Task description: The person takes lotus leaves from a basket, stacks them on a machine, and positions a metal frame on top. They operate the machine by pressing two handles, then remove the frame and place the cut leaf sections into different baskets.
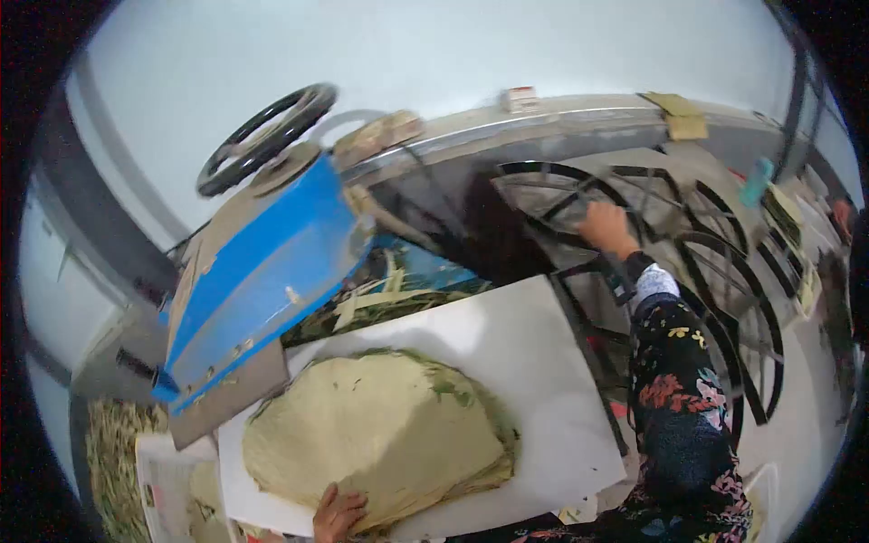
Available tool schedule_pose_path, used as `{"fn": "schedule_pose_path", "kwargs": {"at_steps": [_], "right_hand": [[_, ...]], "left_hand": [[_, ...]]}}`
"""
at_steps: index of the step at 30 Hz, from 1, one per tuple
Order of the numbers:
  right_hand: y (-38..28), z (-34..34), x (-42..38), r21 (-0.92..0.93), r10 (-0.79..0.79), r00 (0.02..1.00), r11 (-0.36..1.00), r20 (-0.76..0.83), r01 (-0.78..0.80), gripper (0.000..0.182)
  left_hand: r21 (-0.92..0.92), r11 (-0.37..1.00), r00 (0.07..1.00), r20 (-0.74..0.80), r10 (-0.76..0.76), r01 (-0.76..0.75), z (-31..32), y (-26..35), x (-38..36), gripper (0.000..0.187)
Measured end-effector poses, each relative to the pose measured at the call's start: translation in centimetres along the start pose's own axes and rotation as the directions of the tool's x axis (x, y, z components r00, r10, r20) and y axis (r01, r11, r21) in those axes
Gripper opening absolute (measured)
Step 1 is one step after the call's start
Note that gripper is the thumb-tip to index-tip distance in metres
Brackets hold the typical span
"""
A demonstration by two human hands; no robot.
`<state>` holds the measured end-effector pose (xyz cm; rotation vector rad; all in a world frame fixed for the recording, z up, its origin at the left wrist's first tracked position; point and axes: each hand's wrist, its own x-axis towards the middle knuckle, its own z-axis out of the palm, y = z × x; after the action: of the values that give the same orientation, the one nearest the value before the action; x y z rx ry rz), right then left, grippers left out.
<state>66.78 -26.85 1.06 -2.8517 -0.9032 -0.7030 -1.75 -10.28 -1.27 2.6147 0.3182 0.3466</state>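
A thick stack of pale yellow-green, leaf-like sheets [380, 434], rounded along its far side, lies on a white board [552, 380]. My left hand [339, 514] rests on the stack's near edge with its fingers laid flat over the top sheet. Reaching far out to the right, my right hand [608, 228] has its fingers curled at a black fan-shaped metal frame [570, 195]. Its fingertips are partly hidden and slightly blurred. More curved black frames [760, 344] lie around and beneath my right arm.
A blue machine [272, 271] with a black handwheel [267, 140] stands at the left. Leaf scraps [385, 308] lie between it and the board. Along the wall runs a ledge with a small box [520, 100]. A teal bottle [757, 181] is at the far right.
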Motion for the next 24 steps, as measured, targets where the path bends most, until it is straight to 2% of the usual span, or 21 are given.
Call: {"fn": "schedule_pose_path", "kwargs": {"at_steps": [1, 2, 3, 4, 5, 6, 7, 8, 9, 10, 11, 12, 13, 15, 16, 18, 19, 21, 22, 24], "right_hand": [[0.9, 1.5, 1.3, -0.052, -0.078, 0.996, 0.995, 0.036, 0.080, 0.039], [0.5, 0.4, 1.6, -0.060, -0.047, 0.995, 0.997, 0.084, 0.052, 0.029], [1.8, 2.8, 2.8, -0.099, -0.093, 0.995, 0.991, 0.026, 0.095, 0.022], [2.9, 5.1, 4.4, -0.097, -0.028, 0.993, 0.995, 0.115, 0.039, 0.020], [3.5, 5.4, 4.9, 0.004, 0.024, 0.988, 1.000, 0.156, -0.025, 0.020], [4.0, 5.9, 5.4, -0.077, -0.042, 0.984, 0.995, 0.171, 0.056, 0.020], [4.0, 5.1, 5.6, -0.005, -0.069, 0.967, 0.997, 0.247, 0.073, 0.021], [5.9, 9.0, 7.2, 0.029, 0.006, 0.985, 1.000, 0.172, -0.012, 0.022], [9.1, 12.8, 10.2, -0.097, 0.033, 0.970, 0.995, 0.241, -0.010, 0.022], [8.7, 9.1, 8.5, -0.004, -0.171, 0.952, 0.984, 0.254, 0.178, 0.023], [6.7, 7.6, 9.2, -0.066, -0.017, 0.948, 0.997, 0.317, 0.040, 0.023], [5.1, 6.8, 9.8, -0.143, 0.145, 0.921, 0.985, 0.363, -0.098, 0.024], [4.8, 6.2, 10.2, -0.132, 0.114, 0.921, 0.989, 0.371, -0.070, 0.024], [6.1, 4.4, 9.2, 0.058, -0.035, 0.982, 0.998, 0.188, 0.025, 0.032], [8.6, 5.2, 9.2, 0.212, -0.354, 0.935, 0.916, 0.028, 0.340, 0.036], [5.4, 0.0, 5.0, 0.213, -0.223, 0.975, 0.952, -0.014, 0.221, 0.039], [4.4, -1.3, 2.8, 0.210, -0.232, 0.973, 0.950, -0.010, 0.229, 0.039], [3.0, -4.2, -1.3, 0.145, -0.303, 0.923, 0.929, -0.236, 0.341, 0.042], [0.5, -7.6, -4.0, 0.136, -0.299, 0.926, 0.932, -0.231, 0.335, 0.042], [-6.8, -16.2, -10.5, 0.356, -0.396, 0.918, 0.859, 0.011, 0.367, 0.044]], "left_hand": [[0.001, 1.000, 1.000, 0.007, -0.007, 0.007, -0.1, 0.3, -0.1, 0.045], [0.006, 0.998, 0.998, -0.009, -0.057, 0.057, -0.4, 0.8, 0.2, 0.045], [-0.004, 1.000, 1.000, -0.014, -0.010, 0.010, -0.9, 1.5, 1.1, 0.044], [-0.016, 0.999, 0.999, -0.021, 0.033, -0.033, -1.3, 2.0, 1.7, 0.045], [0.029, 0.998, 0.998, -0.009, 0.056, -0.056, -1.4, 2.1, 1.7, 0.045], [0.075, 0.994, 0.997, 0.005, 0.079, -0.079, -1.4, 1.9, 1.5, 0.045], [0.047, 0.996, 0.997, -0.027, 0.073, -0.071, -1.2, 2.0, 1.5, 0.045], [0.023, 0.998, 0.996, -0.055, 0.068, -0.066, -1.1, 2.0, 1.5, 0.044], [0.024, 1.000, 0.998, -0.062, 0.015, -0.014, -1.2, 2.2, 1.5, 0.044], [-0.003, 0.999, 0.998, -0.051, 0.041, -0.041, -1.6, 2.3, 1.7, 0.044], [-0.027, 0.997, 0.996, -0.044, 0.076, -0.077, -1.8, 2.3, 1.9, 0.045], [-0.024, 0.999, 0.998, -0.050, 0.040, -0.041, -2.0, 2.4, 1.9, 0.045], [-0.028, 0.998, 0.996, -0.064, 0.058, -0.060, -2.0, 2.5, 1.9, 0.045], [-0.031, 0.997, 0.995, -0.085, 0.061, -0.064, -1.8, 2.2, 1.7, 0.044], [-0.033, 0.995, 0.991, -0.098, 0.092, -0.096, -1.4, 1.7, 1.5, 0.044], [-0.051, 0.990, 0.982, -0.142, 0.124, -0.133, -1.1, 1.6, 1.3, 0.043], [-0.058, 0.990, 0.983, -0.145, 0.116, -0.126, -1.1, 1.5, 1.2, 0.043], [-0.053, 0.988, 0.981, -0.137, 0.135, -0.144, -1.0, 1.2, 1.0, 0.042], [-0.062, 0.986, 0.981, -0.134, 0.143, -0.152, -1.0, 1.2, 0.9, 0.042], [-0.075, 0.986, 0.985, -0.098, 0.139, -0.147, -1.1, 1.0, 0.8, 0.043]]}}
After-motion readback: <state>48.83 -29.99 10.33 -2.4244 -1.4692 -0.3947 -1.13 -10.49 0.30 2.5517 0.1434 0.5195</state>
